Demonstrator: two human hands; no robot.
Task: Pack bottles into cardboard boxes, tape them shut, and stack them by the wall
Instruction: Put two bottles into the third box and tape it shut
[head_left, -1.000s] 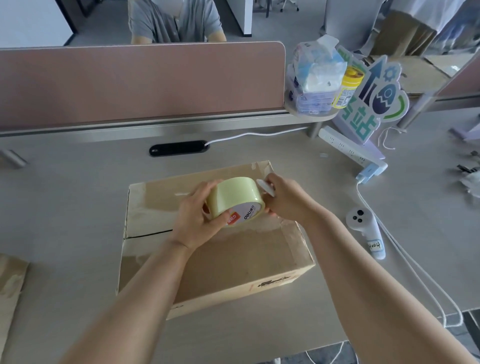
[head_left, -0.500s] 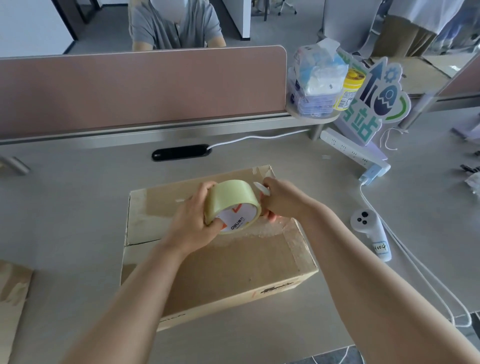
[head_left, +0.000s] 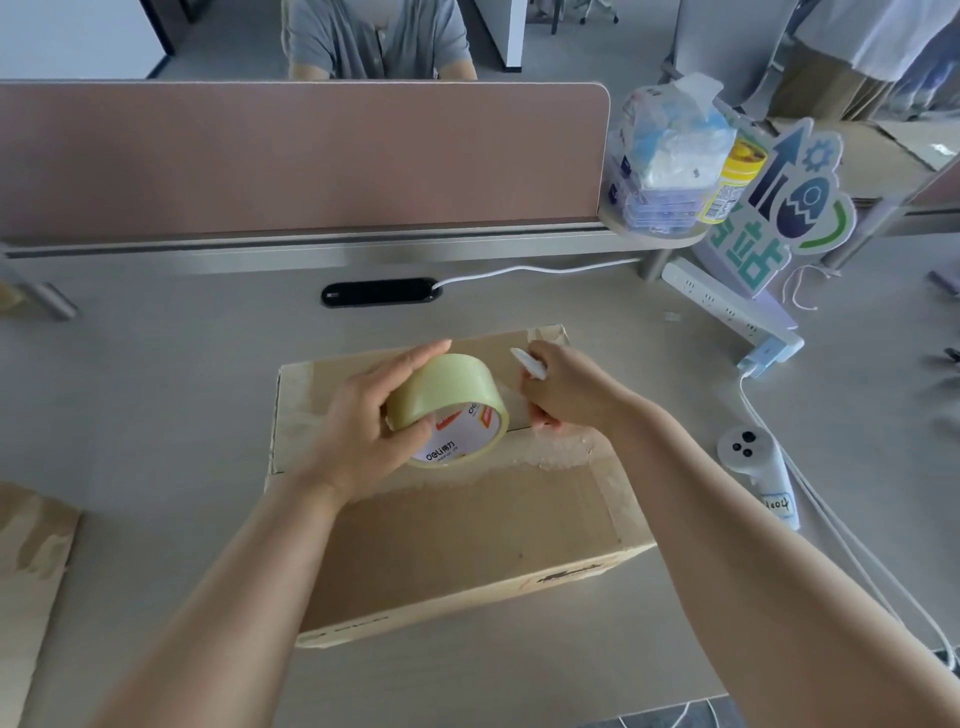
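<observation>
A closed cardboard box lies on the desk in front of me, its top flaps meeting along a middle seam with old tape scraps. My left hand grips a roll of clear tape just above the box top, near the seam. My right hand is curled beside the roll, holding a small white cutter whose tip sticks up, with the fingertips down at the seam. No bottles are visible.
A flattened cardboard piece lies at the left desk edge. A white controller, white cables and a power strip lie to the right. A pink divider runs along the back, with a seated person beyond it and a tissue pack on a small shelf.
The tape roll has tilted and dropped lower toward the box top, and my left hand has shifted its hold over the roll. My right hand stays beside it.
</observation>
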